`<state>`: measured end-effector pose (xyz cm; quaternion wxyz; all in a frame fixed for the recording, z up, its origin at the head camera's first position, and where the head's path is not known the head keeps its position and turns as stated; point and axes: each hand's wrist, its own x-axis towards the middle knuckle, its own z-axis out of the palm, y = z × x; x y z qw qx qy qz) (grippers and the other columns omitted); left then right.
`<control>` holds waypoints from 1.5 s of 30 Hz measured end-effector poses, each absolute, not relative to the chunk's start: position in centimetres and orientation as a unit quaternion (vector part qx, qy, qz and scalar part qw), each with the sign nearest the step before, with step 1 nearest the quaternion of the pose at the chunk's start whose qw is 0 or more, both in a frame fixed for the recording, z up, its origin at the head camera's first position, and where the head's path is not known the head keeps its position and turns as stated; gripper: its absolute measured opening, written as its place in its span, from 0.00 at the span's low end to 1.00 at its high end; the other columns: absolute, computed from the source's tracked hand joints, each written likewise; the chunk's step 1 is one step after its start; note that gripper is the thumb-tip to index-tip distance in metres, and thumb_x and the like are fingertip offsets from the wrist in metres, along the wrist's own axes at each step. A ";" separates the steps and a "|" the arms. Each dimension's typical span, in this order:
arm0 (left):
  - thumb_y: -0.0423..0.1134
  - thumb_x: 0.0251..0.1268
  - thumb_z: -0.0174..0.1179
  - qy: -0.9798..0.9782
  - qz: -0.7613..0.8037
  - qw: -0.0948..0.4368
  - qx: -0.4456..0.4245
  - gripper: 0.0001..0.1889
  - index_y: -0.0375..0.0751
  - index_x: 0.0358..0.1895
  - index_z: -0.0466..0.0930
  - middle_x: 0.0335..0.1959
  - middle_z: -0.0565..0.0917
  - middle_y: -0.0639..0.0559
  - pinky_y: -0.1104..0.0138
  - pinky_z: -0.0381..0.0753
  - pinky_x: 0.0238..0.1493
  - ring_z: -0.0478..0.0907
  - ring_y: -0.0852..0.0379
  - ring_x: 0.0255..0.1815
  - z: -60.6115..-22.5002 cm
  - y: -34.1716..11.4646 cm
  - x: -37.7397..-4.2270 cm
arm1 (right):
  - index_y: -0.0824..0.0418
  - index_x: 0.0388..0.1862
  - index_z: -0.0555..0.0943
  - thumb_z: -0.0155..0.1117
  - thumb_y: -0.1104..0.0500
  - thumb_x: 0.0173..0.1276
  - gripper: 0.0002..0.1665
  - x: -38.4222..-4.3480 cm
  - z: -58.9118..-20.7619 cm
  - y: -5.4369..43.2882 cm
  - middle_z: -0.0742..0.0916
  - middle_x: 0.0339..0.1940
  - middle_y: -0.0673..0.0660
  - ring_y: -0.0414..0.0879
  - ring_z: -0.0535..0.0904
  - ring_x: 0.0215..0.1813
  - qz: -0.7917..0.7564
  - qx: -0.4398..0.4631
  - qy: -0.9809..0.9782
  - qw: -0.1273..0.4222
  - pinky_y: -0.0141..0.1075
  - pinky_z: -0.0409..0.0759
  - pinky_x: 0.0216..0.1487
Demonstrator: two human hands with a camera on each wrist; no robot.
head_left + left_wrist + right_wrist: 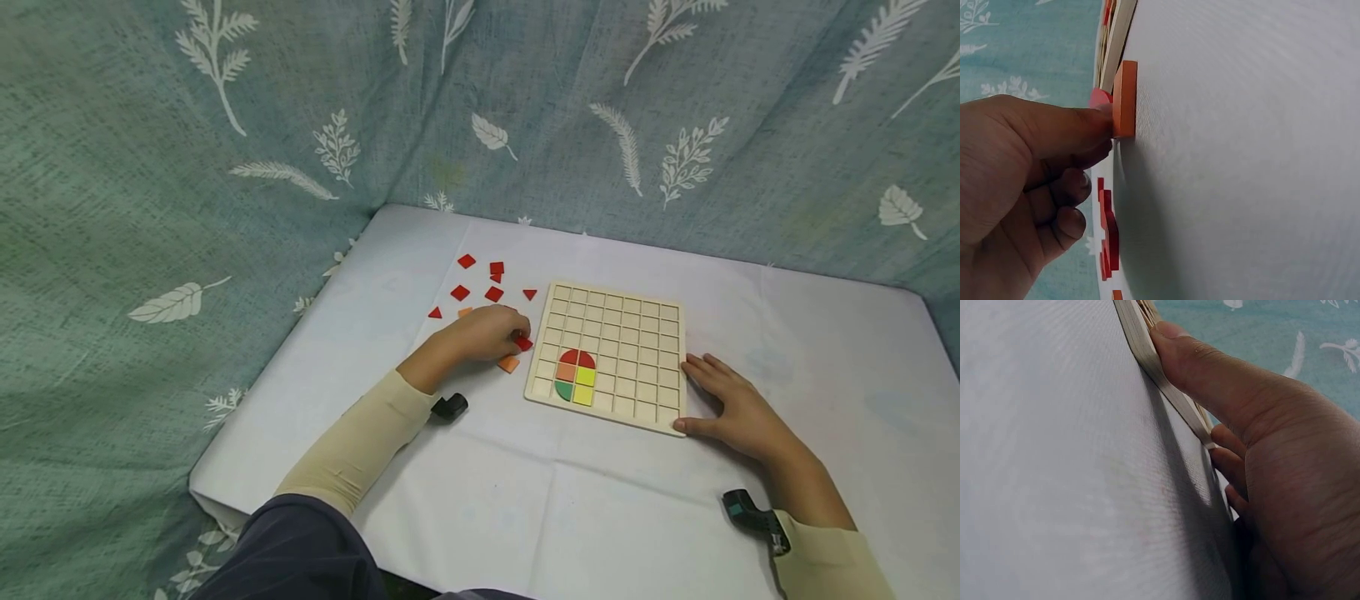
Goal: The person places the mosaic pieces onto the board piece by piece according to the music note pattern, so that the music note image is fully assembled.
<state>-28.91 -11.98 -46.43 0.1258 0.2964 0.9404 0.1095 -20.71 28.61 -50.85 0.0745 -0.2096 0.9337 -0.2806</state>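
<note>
My left hand [487, 333] pinches a small red tile [523, 342] between thumb and fingers, just off the left edge of the wooden grid board [607, 412]. Fingers cover part of this tile, so its full shape is hidden. An orange tile [508, 363] lies on the cloth close by the hand; in the left wrist view that orange tile [1124, 100] stands in front of the thumb tip. On the board sit red, orange, yellow and green pieces [584, 395] in two columns. My right hand [731, 404] rests along the board's right edge, thumb at the near corner.
Several loose red tiles [467, 261] and small red triangles [530, 294] lie left of the board, with another orange tile [465, 312] partly behind the left hand. A white cloth [480, 483] covers the table. Patterned green fabric [555, 108] hangs behind it.
</note>
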 end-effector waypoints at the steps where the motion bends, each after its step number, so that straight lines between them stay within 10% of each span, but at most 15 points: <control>1: 0.36 0.61 0.64 0.940 0.112 0.126 0.298 0.04 0.50 0.38 0.82 0.33 0.79 0.60 0.69 0.74 0.38 0.73 0.61 0.34 -46.4 -11.9 -28.9 | 0.62 0.77 0.57 0.74 0.35 0.51 0.63 -20.7 -50.8 28.6 0.60 0.76 0.63 0.61 0.45 0.77 -0.281 -0.209 0.934 0.075 0.69 0.50 0.62; 15: 0.41 0.68 0.62 0.901 0.234 0.164 0.326 0.15 0.49 0.56 0.81 0.40 0.82 0.62 0.70 0.75 0.32 0.75 0.62 0.26 -45.8 -10.8 -28.0 | 0.63 0.77 0.58 0.75 0.37 0.51 0.62 -20.7 -50.7 28.7 0.61 0.76 0.64 0.61 0.45 0.77 -0.291 -0.210 0.931 0.071 0.69 0.50 0.63; 25: 0.39 0.68 0.61 0.888 0.239 0.155 0.362 0.12 0.46 0.52 0.86 0.45 0.83 0.63 0.73 0.75 0.42 0.76 0.66 0.41 -45.8 -8.4 -26.8 | 0.62 0.77 0.58 0.75 0.36 0.51 0.62 -20.8 -50.9 28.8 0.61 0.76 0.65 0.61 0.45 0.77 -0.287 -0.206 0.933 0.073 0.69 0.50 0.63; 45: 0.38 0.67 0.60 0.897 0.222 0.123 0.363 0.10 0.46 0.49 0.86 0.43 0.83 0.63 0.73 0.74 0.43 0.76 0.67 0.41 -45.4 -7.6 -26.3 | 0.62 0.77 0.57 0.75 0.36 0.52 0.62 -20.9 -51.0 28.8 0.60 0.76 0.63 0.60 0.44 0.78 -0.286 -0.206 0.933 0.074 0.69 0.49 0.63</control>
